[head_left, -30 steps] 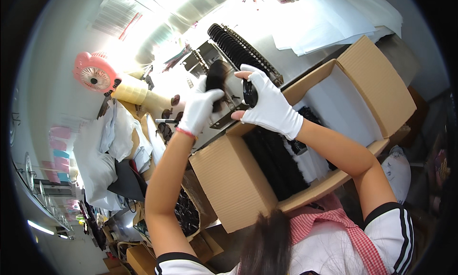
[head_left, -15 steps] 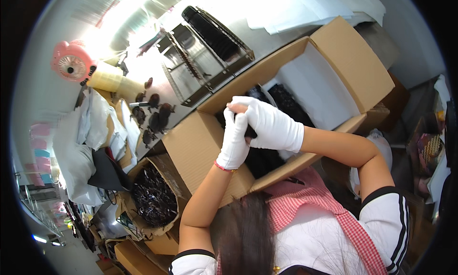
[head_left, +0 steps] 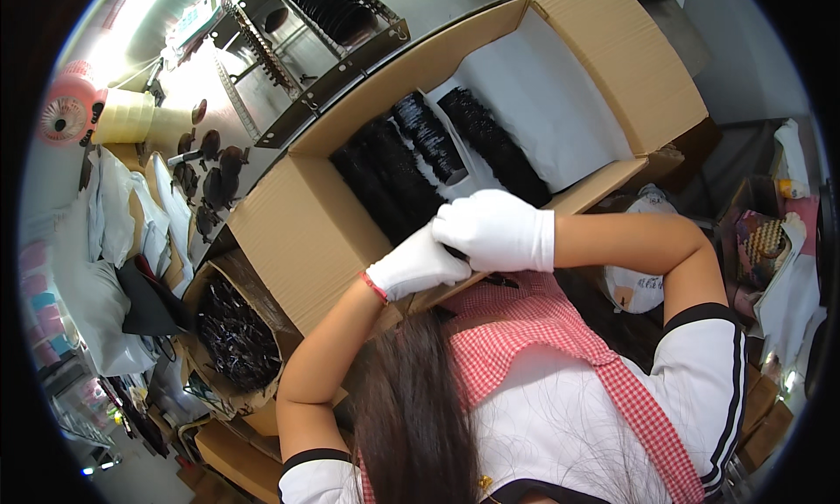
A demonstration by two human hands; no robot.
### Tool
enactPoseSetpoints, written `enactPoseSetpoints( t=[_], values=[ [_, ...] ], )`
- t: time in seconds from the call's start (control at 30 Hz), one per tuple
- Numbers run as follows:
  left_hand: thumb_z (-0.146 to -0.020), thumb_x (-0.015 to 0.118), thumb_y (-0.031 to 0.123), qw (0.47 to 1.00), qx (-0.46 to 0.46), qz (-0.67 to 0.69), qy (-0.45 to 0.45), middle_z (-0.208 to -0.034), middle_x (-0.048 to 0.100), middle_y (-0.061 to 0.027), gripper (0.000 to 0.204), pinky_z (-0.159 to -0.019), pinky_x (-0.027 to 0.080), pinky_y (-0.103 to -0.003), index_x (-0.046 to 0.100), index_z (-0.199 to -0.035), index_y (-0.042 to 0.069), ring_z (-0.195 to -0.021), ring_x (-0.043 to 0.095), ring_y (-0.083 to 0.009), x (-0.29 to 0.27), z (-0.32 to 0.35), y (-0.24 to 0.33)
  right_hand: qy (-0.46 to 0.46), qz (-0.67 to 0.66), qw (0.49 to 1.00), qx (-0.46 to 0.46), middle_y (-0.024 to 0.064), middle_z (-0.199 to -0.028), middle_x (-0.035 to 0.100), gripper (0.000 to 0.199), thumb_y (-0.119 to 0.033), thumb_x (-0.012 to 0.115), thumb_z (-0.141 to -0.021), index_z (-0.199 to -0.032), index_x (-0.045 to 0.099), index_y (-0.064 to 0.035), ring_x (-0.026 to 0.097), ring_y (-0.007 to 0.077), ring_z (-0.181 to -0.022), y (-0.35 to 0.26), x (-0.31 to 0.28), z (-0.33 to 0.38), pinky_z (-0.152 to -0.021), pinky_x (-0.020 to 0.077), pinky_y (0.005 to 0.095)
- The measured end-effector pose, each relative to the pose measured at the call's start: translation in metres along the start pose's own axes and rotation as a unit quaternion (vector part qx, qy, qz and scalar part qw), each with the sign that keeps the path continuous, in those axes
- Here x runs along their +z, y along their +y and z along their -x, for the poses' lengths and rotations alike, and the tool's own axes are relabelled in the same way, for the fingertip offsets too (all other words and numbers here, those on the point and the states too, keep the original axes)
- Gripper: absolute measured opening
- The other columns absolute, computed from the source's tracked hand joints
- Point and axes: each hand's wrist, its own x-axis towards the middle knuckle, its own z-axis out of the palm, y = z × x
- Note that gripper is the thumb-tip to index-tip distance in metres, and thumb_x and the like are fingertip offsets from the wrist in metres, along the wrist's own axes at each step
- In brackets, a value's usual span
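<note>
My left hand [head_left: 416,264] and my right hand [head_left: 497,231], both in white gloves, meet at the near edge of a cardboard box [head_left: 634,58]. Their fingers are bent and closed together. A dark bit shows between them, mostly hidden by the gloves, so I cannot make out what it is. Inside the box, just beyond my hands, stand packed rows of thin black pieces [head_left: 494,150], with pale dividers between some of them. White paper [head_left: 542,84] lines the right part of the box.
Behind the box stands a metal rack [head_left: 306,97] with a row of dark discs [head_left: 328,14]. Loose dark lens-like pieces [head_left: 223,171] lie at its left. Lower left is a carton of shiny dark pieces [head_left: 232,338]. A pink fan [head_left: 68,110] and a yellowish roll [head_left: 122,117] stand far left.
My joined hands have come down from over the box's rows to its near edge, uncovering the black rows. The whole view has shifted, with the box now further left and higher.
</note>
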Motion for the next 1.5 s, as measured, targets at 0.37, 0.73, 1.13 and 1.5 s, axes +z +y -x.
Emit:
enactPoseSetpoints(
  t=[0.37, 0.73, 1.13, 1.5],
  values=[
    [-0.073, 0.081, 0.019, 0.886, 0.043, -0.343, 0.311, -0.132, 0.053, -0.0234, 0.077, -0.098, 0.048, -0.046, 0.043, -0.136, -0.002, -0.121, 0.054, -0.0389, -0.012, -0.027, -0.038, -0.035, -0.124, 0.972, 0.197, 0.0142, -0.093, 0.065, 0.048, -0.024, 0.082, -0.074, -0.112, 0.062, -0.0051, 0.065, 0.0314, -0.085, 0.103, 0.019, -0.017, -0.076, 0.0524, 0.0388],
    [-0.089, 0.059, 0.018, 0.816, -0.009, -0.504, 0.284, -0.160, 0.026, -0.0210, 0.075, -0.120, 0.023, -0.049, 0.025, -0.152, -0.003, -0.149, 0.023, -0.0375, 0.021, -0.089, -0.043, -0.082, 0.098, 0.981, 0.144, 0.0154, -0.100, 0.065, 0.043, -0.022, 0.079, -0.075, -0.109, 0.058, -0.0048, 0.067, 0.0322, -0.096, 0.112, 0.032, -0.002, -0.079, 0.0554, 0.0431],
    [-0.068, 0.081, 0.028, 0.823, 0.013, -0.473, 0.315, -0.152, 0.033, -0.0267, 0.098, -0.116, 0.028, -0.053, 0.032, -0.148, -0.001, -0.143, 0.031, -0.0410, -0.010, -0.067, -0.008, 0.079, 0.036, 0.994, 0.074, 0.0095, -0.092, 0.063, 0.029, -0.025, 0.077, -0.077, -0.092, 0.060, -0.0079, 0.065, 0.0306, -0.089, 0.102, -0.007, -0.010, -0.076, 0.0537, 0.0417],
    [-0.062, 0.089, 0.052, 0.764, 0.030, -0.415, 0.493, -0.127, 0.053, -0.0293, 0.099, -0.100, 0.048, -0.041, 0.052, -0.128, -0.011, -0.116, 0.057, -0.0384, -0.230, -0.072, 0.099, 0.293, 0.133, 0.944, -0.074, 0.0167, -0.132, 0.054, 0.071, -0.027, 0.080, -0.072, -0.132, 0.054, 0.0014, 0.049, 0.0312, -0.126, 0.071, -0.043, -0.145, -0.111, 0.0365, 0.0394]
  ],
)
